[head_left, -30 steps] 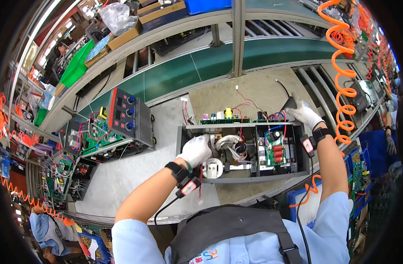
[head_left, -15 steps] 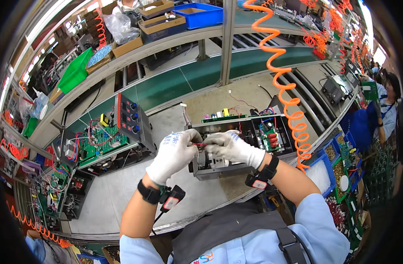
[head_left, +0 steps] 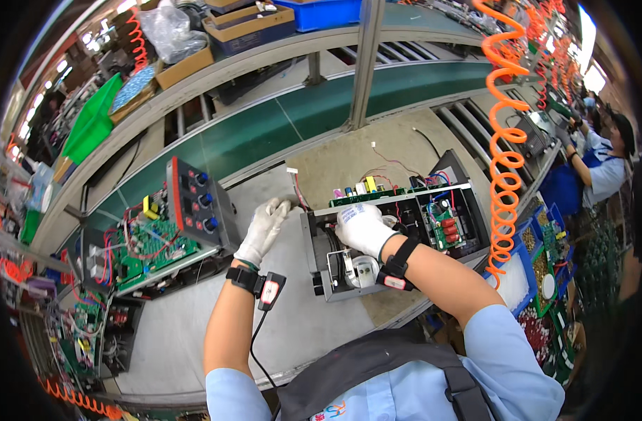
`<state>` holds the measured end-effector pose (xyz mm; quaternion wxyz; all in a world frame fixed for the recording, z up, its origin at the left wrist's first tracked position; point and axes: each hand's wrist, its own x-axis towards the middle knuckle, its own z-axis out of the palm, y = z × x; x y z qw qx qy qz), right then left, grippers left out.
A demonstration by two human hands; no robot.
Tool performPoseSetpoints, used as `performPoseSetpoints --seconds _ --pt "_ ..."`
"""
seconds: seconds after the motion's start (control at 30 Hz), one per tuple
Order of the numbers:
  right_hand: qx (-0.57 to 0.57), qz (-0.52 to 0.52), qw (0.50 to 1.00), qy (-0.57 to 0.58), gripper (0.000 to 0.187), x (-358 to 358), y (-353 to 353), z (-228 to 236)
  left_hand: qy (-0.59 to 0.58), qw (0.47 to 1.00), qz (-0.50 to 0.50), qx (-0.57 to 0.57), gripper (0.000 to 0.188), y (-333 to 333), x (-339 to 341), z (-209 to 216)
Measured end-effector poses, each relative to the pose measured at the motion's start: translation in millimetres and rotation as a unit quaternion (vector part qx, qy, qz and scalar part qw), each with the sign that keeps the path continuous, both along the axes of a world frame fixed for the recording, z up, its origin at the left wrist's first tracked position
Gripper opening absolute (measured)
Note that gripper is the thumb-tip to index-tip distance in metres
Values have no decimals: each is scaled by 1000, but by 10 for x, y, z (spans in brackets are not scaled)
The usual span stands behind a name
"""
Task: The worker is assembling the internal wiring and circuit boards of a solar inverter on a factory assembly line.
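Open dark metal housing (head_left: 310, 244) lies just right of the picture's centre, its long axis running left to right, with the right end higher in the frame. The right hand (head_left: 363, 226), gloved in white, is the nearer one: it reaches over the housing's left half from the lower right, fingers bent downward. Their tips are hidden, so I cannot tell what they grip. The round white part (head_left: 364, 271) sits just below that hand, toward the housing's lower edge. The left hand (head_left: 265, 230), also gloved, is apart from the housing, off its left end; its fingers are loosely curled, half open, nothing visible in them, near the white connector (head_left: 292, 171).
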<state>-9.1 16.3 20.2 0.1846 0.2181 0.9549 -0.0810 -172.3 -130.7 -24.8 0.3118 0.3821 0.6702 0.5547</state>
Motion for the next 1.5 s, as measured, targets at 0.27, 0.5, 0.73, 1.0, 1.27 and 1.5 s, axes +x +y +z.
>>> performPoseSetpoints --seconds 0.27,0.5,0.73,1.0,1.27,1.5 --pt "-39 -55 992 -103 29 -189 -121 -19 152 946 -255 -127 40 765 -467 -954" --pt "-88 -131 981 -116 29 -271 -152 -386 265 846 -462 -7 36 932 -670 -1102" --pt "-121 -140 981 -49 38 -285 -178 -207 47 955 -290 24 30 863 -538 -1402" --pt "-120 73 976 165 49 619 -296 209 197 936 142 -255 22 963 -764 -1183" --pt "-156 -188 925 290 28 1666 443 849 202 956 210 -21 31 1305 -766 -50" --pt "-456 -192 774 395 43 899 742 456 -54 996 -69 -23 20 1117 508 798"
